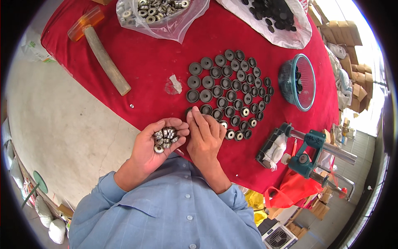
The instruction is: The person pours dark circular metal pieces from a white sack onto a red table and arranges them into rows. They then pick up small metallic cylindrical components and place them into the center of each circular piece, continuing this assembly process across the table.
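My left hand (159, 143) is cupped palm up and holds a heap of small silver bearings (165, 137). My right hand (203, 135) rests knuckles up on the red cloth (149, 70), fingertips at the near edge of a cluster of black round caps (230, 91). Whether a bearing sits between those fingertips is hidden. The caps lie in rows, open side up. Several caps nearest my right hand have a silver bearing (239, 135) seated in them; the farther ones look empty.
A mallet with a wooden handle (105, 58) lies at the left of the cloth. Clear bags of bearings (159, 12) and black caps (273, 14) sit at the far edge. A blue-green bowl (299, 81) and a green press tool (309, 153) stand right.
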Demonstrator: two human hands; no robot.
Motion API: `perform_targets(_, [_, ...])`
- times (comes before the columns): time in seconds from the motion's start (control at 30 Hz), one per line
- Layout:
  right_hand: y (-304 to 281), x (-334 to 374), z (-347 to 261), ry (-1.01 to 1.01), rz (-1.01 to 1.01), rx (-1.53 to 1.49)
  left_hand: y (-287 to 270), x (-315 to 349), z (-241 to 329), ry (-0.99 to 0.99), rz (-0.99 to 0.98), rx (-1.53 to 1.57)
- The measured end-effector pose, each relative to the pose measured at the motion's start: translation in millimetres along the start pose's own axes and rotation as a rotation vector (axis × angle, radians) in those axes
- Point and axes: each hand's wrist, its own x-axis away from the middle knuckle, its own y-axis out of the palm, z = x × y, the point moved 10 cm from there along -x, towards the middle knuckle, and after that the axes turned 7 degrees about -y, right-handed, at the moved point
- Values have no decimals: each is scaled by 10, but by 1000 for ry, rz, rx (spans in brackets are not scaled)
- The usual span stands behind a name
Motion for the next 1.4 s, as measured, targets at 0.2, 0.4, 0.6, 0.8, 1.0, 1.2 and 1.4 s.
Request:
perform_targets(0.2, [-45, 42, -82, 43, -36, 76, 57, -53, 13, 7, -43, 89])
perform_targets(0.4, [-224, -50, 40, 98, 6, -116, 85, -68, 45, 58, -31, 98])
perform_targets(0.6, [-421, -127, -264, -78, -17, -382, 90, -78, 35, 93, -66, 44])
perform_targets(0.8, [-270, -82, -172, -133, -61, -495, 60, -90, -8, 69, -24, 60])
perform_targets(1.0, [-399, -419, 594, 125, 155, -358, -59, -70, -19, 34, -16, 40])
perform_targets(1.2, [-143, -561, 617, 13, 114, -223, -17, -70, -12, 13, -2, 31])
perform_targets(1.4, [-35, -435, 522, -5, 25, -164, 15, -55, -18, 21, 50, 35])
